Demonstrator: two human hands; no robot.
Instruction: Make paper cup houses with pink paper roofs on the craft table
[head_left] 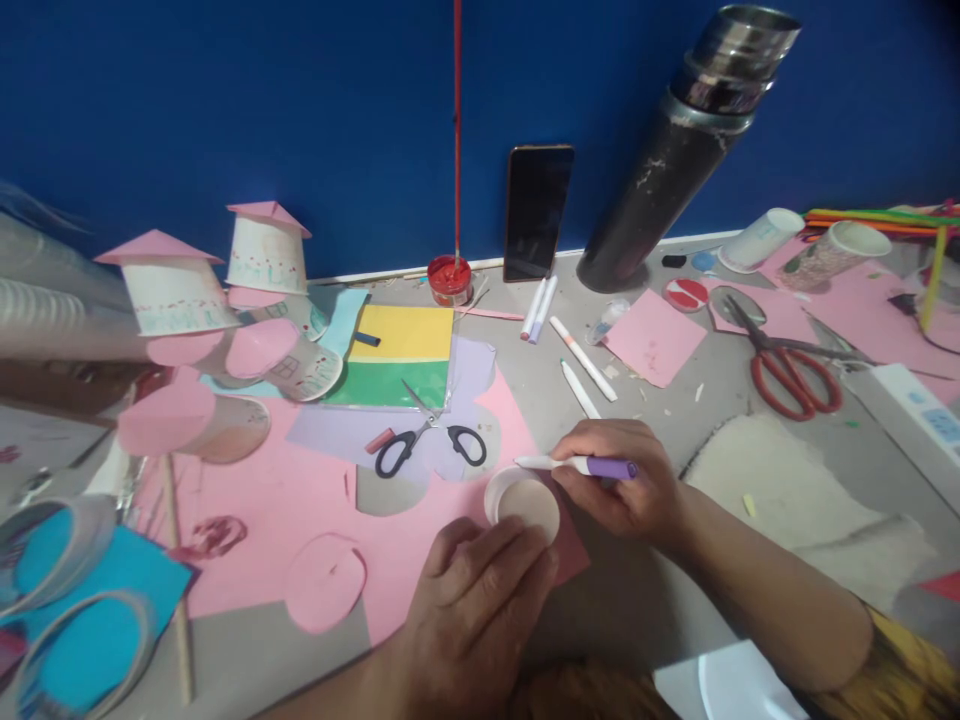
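An upturned paper cup [521,497] stands on a large pink paper sheet [300,500] near the table's front. My left hand [472,600] lies over the cup's near side, fingers curled and pressing it down. My right hand [622,480] is closed on a white marker with a purple cap [577,465], held sideways with its tip at the cup's rim. A cut pink disc [325,582] lies to the left on the sheet.
Black-handled scissors [431,445] lie just behind the cup, red-handled scissors [787,365] at the right. Loose markers [581,360], a pink square [654,338], a phone [536,212], a red glue pot [450,280] and a dark flask [675,150] stand behind. Pink-roofed cup houses [172,285] crowd the left.
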